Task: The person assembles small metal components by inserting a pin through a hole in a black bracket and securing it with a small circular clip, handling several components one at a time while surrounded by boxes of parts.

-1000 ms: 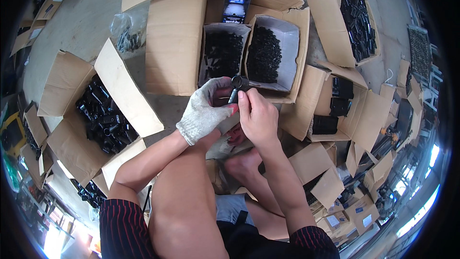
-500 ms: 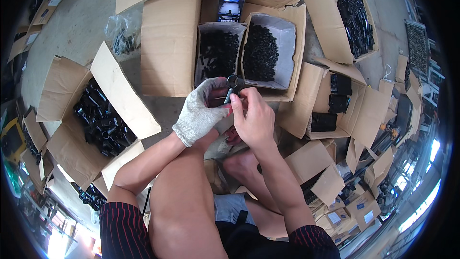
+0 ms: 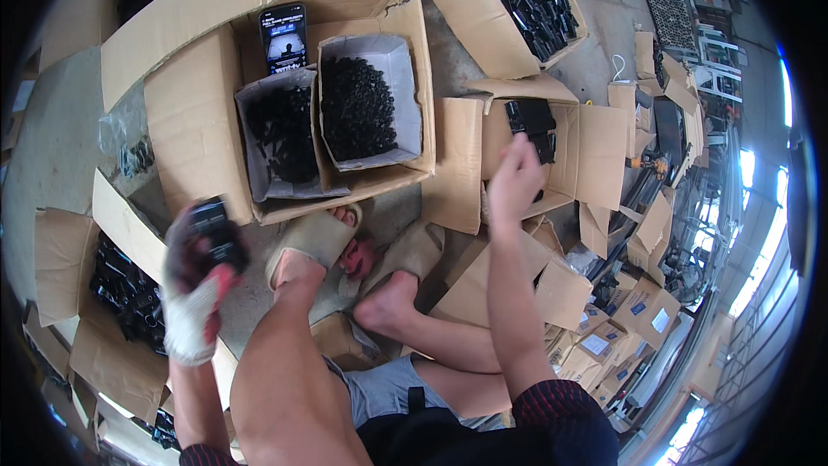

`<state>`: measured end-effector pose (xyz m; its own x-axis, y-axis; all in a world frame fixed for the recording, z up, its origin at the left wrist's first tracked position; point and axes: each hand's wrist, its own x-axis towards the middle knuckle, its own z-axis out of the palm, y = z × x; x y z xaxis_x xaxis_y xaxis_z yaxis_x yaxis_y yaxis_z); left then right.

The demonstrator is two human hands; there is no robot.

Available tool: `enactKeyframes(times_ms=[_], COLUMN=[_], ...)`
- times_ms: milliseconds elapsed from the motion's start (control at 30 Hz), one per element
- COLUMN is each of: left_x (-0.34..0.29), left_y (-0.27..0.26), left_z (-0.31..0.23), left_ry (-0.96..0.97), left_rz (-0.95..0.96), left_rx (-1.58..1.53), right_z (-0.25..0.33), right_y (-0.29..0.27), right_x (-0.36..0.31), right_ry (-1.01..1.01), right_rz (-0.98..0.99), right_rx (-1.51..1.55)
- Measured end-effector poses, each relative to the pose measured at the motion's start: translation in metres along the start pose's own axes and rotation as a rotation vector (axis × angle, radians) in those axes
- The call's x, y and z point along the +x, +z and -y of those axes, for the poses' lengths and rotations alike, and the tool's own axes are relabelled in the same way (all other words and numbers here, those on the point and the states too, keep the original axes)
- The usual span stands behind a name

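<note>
My left hand (image 3: 194,319), in a whitish knit glove with red on it, is closed around a dark, glossy rectangular piece (image 3: 216,233). Motion blurs it, and its exact kind does not show. It hovers by the left carton (image 3: 110,341), which holds many shiny black parts (image 3: 125,293). Bare, my right hand (image 3: 517,177) reaches over the right carton (image 3: 589,151). Its fingers are pinched together at the near edge of some black rectangular blocks (image 3: 533,114). Whatever sits between the fingertips is hidden.
Ahead, a large carton (image 3: 194,116) holds two grey-lined trays of small black pieces (image 3: 358,108) and a propped phone (image 3: 285,39). Another carton of black parts (image 3: 530,0) stands far right. My slippered feet (image 3: 315,242) are between the cartons. Stacked boxes (image 3: 638,311) lie at right.
My hands have parted: the left moved left and down, the right moved right to the carton of blocks. The ring-ended piece between them is no longer discernible. The view has shifted right.
</note>
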<state>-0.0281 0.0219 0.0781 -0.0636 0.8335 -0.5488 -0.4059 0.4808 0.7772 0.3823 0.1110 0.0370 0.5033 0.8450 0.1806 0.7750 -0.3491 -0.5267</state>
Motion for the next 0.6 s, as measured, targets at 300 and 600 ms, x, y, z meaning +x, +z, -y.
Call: enactKeyframes(times_ms=[300,600], left_x=[-0.071,-0.062], left_y=[-0.203,-0.238], left_z=[0.046,0.098], left_ry=[0.188,0.174], left_rz=[-0.899,-0.977], left_rx=[0.124,0.434], right_z=[-0.207,-0.201], right_y=[0.001,0.003], right_x=[0.062,0.048], right_ry=[0.049,0.051], right_rz=[0.179,0.131], right_rx=[-0.666,-0.552])
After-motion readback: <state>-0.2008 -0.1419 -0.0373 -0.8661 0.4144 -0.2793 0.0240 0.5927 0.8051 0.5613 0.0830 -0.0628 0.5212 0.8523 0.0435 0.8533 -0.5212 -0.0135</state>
